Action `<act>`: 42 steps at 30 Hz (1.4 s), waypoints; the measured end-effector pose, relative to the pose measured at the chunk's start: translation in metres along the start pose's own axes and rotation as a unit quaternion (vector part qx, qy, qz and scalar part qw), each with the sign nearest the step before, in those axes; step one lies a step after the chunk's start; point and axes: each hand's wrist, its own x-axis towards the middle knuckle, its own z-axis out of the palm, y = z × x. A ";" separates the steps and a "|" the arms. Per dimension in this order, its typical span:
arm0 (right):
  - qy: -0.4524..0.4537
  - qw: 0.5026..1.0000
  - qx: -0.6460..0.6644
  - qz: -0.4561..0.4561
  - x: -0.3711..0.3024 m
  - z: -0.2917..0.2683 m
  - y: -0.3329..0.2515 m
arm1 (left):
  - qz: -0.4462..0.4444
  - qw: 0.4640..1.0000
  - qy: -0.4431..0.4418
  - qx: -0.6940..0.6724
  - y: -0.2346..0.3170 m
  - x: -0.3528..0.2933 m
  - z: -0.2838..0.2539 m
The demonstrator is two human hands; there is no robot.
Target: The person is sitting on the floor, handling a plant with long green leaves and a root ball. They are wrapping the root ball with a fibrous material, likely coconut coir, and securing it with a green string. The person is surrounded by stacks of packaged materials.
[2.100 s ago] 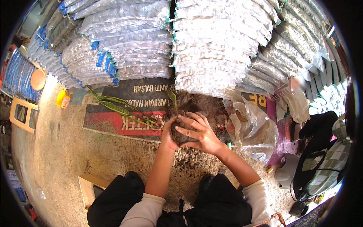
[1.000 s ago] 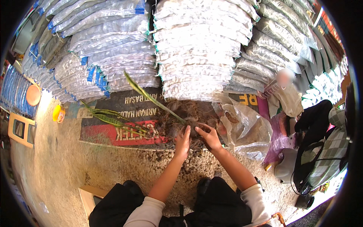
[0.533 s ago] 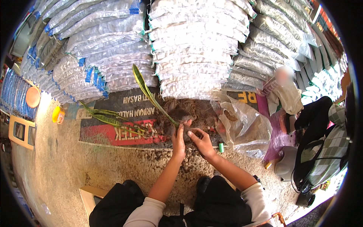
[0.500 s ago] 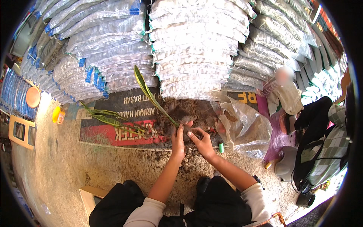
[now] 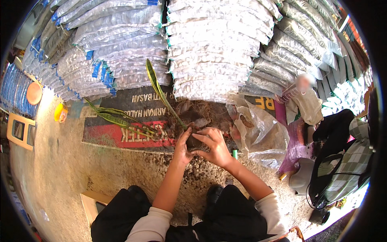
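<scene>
Between my hands is the dark brown root ball (image 5: 195, 142) of a snake plant. A long yellow-edged green leaf (image 5: 158, 88) rises from it, leaning up and to the left. My left hand (image 5: 183, 147) cups the ball's left side, thumb near the base of the leaf. Around its right side and top curve the bent fingers of my right hand (image 5: 215, 148), with the thumb low in front. Part of the ball is hidden by my fingers. Just beyond it lies a pile of brown fibre (image 5: 197, 115), and to the left are more snake plant leaves (image 5: 117, 120).
Under the fibre is a black and red printed sheet (image 5: 105, 135). A clear plastic bag (image 5: 262, 135) lies at the right, near a small green cylinder (image 5: 235, 153). Stacked filled sacks (image 5: 213, 52) line the back. A person (image 5: 303, 101) sits at the right; a yellow container (image 5: 60, 113) stands left.
My right hand has shifted its grip: its fingers now arch over the top of the root ball, and its thumb has moved lower. My left hand still supports the ball.
</scene>
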 end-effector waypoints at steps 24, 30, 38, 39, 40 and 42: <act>-0.023 0.957 0.197 0.212 -0.008 0.029 0.016 | 0.009 0.978 0.150 0.145 -0.010 0.000 0.000; -0.068 0.983 0.063 0.158 -0.008 0.027 0.014 | -0.004 0.989 0.115 0.096 -0.003 -0.010 0.008; -0.065 0.983 0.088 0.145 -0.015 0.033 0.003 | 0.044 0.996 0.029 0.072 -0.012 -0.001 -0.015; -0.067 0.984 0.081 0.142 -0.016 0.034 0.001 | 0.043 0.997 0.027 0.065 -0.013 -0.001 -0.016; -0.068 0.987 0.049 0.135 -0.015 0.033 0.000 | 0.042 0.997 0.024 0.058 -0.013 -0.002 -0.016; -0.070 0.991 -0.013 0.117 -0.010 0.029 -0.002 | 0.032 0.994 0.026 0.097 -0.009 -0.003 -0.010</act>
